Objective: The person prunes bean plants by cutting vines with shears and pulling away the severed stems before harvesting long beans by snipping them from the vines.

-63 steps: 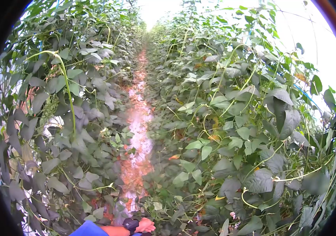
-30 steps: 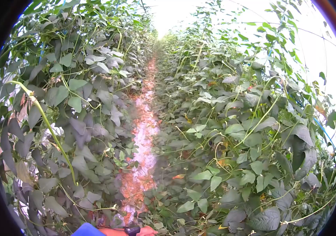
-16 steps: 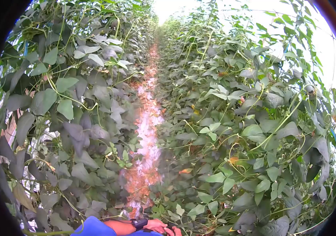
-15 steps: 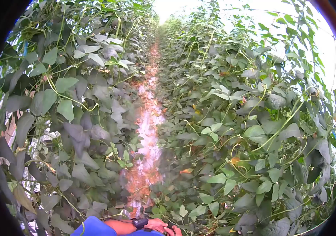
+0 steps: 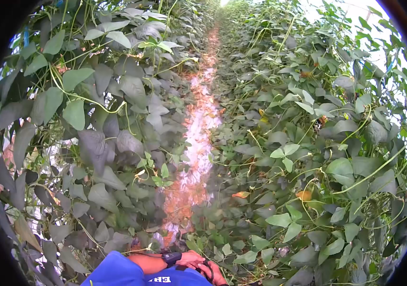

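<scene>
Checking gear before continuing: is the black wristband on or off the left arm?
On: the black wristband sits where the bare forearm meets the left hand.

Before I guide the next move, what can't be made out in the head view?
Dark item at the left hand and right hand: head view, too small and partly covered by them.
Right forearm: head view, cut off by bottom edge.
White lettering on the blue shirt: head view, too small to read fully.
Far end of the path: head view, too small.
</scene>
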Available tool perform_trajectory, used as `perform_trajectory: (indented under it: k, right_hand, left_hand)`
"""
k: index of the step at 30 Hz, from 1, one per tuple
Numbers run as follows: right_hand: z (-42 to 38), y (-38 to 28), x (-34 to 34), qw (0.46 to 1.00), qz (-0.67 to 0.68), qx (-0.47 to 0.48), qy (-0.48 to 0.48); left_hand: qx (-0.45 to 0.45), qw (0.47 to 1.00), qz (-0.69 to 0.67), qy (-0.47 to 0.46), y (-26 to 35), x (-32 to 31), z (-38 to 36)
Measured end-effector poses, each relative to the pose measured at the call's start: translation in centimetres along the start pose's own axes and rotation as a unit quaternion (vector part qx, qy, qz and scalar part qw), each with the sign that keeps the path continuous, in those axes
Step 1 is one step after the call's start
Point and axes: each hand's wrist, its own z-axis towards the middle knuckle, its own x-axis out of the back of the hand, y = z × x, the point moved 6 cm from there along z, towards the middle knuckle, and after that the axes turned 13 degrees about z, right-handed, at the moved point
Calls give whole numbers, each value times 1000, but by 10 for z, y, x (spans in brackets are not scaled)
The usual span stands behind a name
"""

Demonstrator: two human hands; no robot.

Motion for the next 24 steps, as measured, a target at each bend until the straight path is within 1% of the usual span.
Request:
perform_trajectory:
  k: [1, 3, 4, 5, 6, 7, 9, 10, 11, 13, 15, 17, 18, 19, 21, 22, 24]
  right_hand:
    - [-2, -14, 1, 995, -95, -38, 15]
    - [14, 34, 29, 996, -39, -83, 20]
    - [23, 48, 40, 996, -38, -83, 17]
    - [27, 71, 53, 980, 22, -194, 32]
    - [23, 86, 62, 948, 82, -302, 49]
    - [23, 89, 72, 948, 82, -302, 51]
    - [21, 85, 73, 956, 108, -272, -21]
    - [16, 86, 75, 955, 111, -275, -20]
    - [10, 79, 74, 957, 144, -252, 2]
    - [6, 61, 71, 955, 210, -202, 46]
    - [12, 61, 73, 948, 221, -223, 50]
    - [21, 69, 78, 959, 171, -225, -34]
    - [24, 71, 75, 961, 148, -224, -73]
    - [28, 74, 76, 961, 152, -221, -72]
    - [30, 69, 71, 955, 185, -225, -62]
    - [38, 75, 74, 945, 195, -253, -68]
    - [48, 84, 76, 946, 228, -227, -48]
  left_hand:
    - [1, 999, -6, 34, 3, 2, 1]
    - [-8, 997, -30, 71, 15, -1, -5]
    - [-7, 997, -31, 74, 12, 0, 0]
    - [-15, 995, -44, 89, 9, 3, 11]
    - [-23, 993, -56, 102, 12, 2, 17]
    - [-23, 993, -55, 100, 13, 0, 22]
    - [-46, 991, -70, 106, 20, -8, 19]
    - [-54, 990, -81, 102, 19, -8, 24]
    - [-50, 990, -82, 102, 18, -9, 28]
    - [-89, 987, -86, 103, 25, -9, 31]
    - [-95, 984, -91, 123, 35, -13, 19]
    - [-119, 984, -98, 87, 40, -14, 15]
    - [-115, 983, -97, 106, 42, -11, 14]
    - [-113, 984, -93, 106, 42, -7, 15]
    - [-148, 982, -95, 73, 46, -2, 24]
    - [-139, 985, -88, 61, 49, 0, 27]
    - [-127, 986, -85, 69, 58, 16, 30]
